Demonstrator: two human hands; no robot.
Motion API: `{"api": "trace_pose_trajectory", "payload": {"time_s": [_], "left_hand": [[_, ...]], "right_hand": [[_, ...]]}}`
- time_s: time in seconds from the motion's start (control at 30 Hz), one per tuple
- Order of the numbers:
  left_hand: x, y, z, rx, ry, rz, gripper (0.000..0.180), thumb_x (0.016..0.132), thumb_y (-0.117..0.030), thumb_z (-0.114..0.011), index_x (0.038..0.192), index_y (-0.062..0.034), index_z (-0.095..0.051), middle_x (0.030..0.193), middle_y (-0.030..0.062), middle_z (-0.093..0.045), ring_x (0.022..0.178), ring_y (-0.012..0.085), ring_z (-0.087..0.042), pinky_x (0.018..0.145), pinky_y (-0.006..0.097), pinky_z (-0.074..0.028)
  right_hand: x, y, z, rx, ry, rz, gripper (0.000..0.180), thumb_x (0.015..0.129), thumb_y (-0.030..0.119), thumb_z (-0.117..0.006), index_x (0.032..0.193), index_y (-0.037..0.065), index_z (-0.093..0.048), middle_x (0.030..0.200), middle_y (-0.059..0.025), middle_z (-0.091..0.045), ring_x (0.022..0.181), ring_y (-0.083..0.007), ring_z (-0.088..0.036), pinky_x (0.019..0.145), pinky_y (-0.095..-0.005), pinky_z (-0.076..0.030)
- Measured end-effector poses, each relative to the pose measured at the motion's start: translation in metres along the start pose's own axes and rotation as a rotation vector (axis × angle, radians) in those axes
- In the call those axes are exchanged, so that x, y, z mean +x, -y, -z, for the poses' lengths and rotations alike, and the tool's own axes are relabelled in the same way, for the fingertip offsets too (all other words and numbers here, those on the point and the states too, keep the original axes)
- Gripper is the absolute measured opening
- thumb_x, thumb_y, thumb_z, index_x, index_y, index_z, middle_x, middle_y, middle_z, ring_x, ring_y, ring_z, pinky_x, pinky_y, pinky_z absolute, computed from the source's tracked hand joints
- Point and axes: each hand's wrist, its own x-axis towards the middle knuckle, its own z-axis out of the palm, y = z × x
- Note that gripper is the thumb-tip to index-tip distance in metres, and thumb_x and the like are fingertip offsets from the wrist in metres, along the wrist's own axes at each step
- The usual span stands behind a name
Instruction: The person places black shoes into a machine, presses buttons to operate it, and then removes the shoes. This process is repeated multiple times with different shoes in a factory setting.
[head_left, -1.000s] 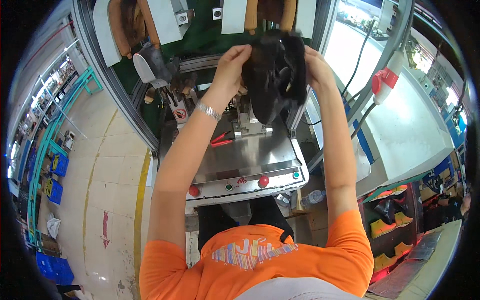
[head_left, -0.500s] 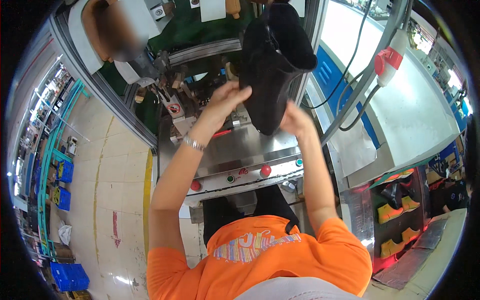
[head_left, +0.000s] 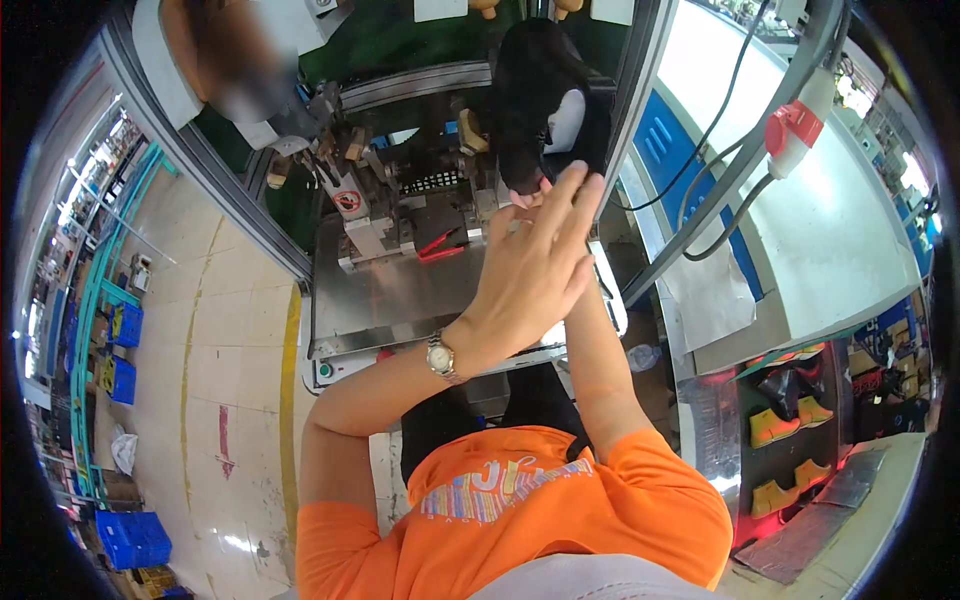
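1. Far to my left, blue crates point(head_left: 133, 537) sit on the pale floor beside a teal rack point(head_left: 85, 330).
2. Straight ahead is the machine's bare steel table point(head_left: 390, 295), with red-handled pliers point(head_left: 438, 246) lying near its back edge.
3. My left hand point(head_left: 530, 270) is raised over that table, palm flat and fingers point(head_left: 570, 205) stretched out together, gripping nothing. A metal wristwatch point(head_left: 441, 357) sits on that wrist.
4. Its fingertips reach up to the lower end of a black boot point(head_left: 540, 95), which stands upright in the machine, above and behind the table. I cannot tell whether they actually touch it.
5. My right hand is almost wholly hidden behind the left; only a sliver shows at the boot's lower end point(head_left: 527, 197). I cannot tell how far its fingers are open or whether they grip the boot.
6. To my right a grey cable with a red plug point(head_left: 795, 125) hangs down, and yellow boots point(head_left: 775, 428) stand on a shelf lower down.
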Motion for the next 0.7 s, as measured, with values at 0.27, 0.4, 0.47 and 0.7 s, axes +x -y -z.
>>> {"api": "trace_pose_trajectory", "payload": {"time_s": [0.27, 0.4, 0.47, 0.7], "left_hand": [[-0.01, 0.01, -0.031, 0.184, -0.023, 0.114, 0.063, 0.073, -0.009, -0.058, 0.132, -0.0096, -0.037, 0.13, 0.0062, -0.04, 0.09, 0.023, -0.049, 0.08, 0.038, -0.037], [-0.009, 0.012, -0.036, 0.193, -0.02, 0.131, 0.063, 0.072, -0.007, -0.058, 0.132, -0.0119, -0.038, 0.126, 0.0052, -0.042, 0.089, 0.0234, -0.048, 0.08, 0.038, -0.037], [-0.009, 0.014, -0.036, 0.168, -0.026, 0.127, 0.063, 0.072, -0.006, -0.058, 0.131, -0.0119, -0.039, 0.126, 0.0049, -0.042, 0.088, 0.0223, -0.049, 0.079, 0.038, -0.037], [-0.012, 0.014, -0.033, 0.095, 0.016, 0.149, 0.065, 0.068, -0.004, -0.059, 0.13, -0.0131, -0.042, 0.125, 0.004, -0.042, 0.086, 0.0182, -0.049, 0.078, 0.037, -0.036]], "right_hand": [[0.029, -0.011, 0.023, 0.039, 0.025, 0.052, 0.027, 0.089, 0.028, -0.046, 0.103, 0.005, -0.053, 0.103, -0.0104, -0.058, 0.092, -0.0245, -0.057, 0.085, -0.0394, -0.043], [0.038, -0.016, 0.033, 0.039, 0.029, 0.059, 0.028, 0.089, 0.027, -0.044, 0.101, 0.004, -0.053, 0.103, -0.011, -0.058, 0.093, -0.024, -0.056, 0.088, -0.0394, -0.041], [0.042, -0.013, 0.035, 0.034, 0.036, 0.031, 0.027, 0.089, 0.027, -0.045, 0.1, 0.004, -0.054, 0.102, -0.0105, -0.058, 0.092, -0.0237, -0.056, 0.086, -0.0388, -0.042], [0.032, -0.014, 0.03, 0.039, 0.012, -0.008, 0.025, 0.088, 0.026, -0.046, 0.099, 0.005, -0.055, 0.098, -0.0088, -0.059, 0.089, -0.0226, -0.057, 0.08, -0.0367, -0.043]]}}
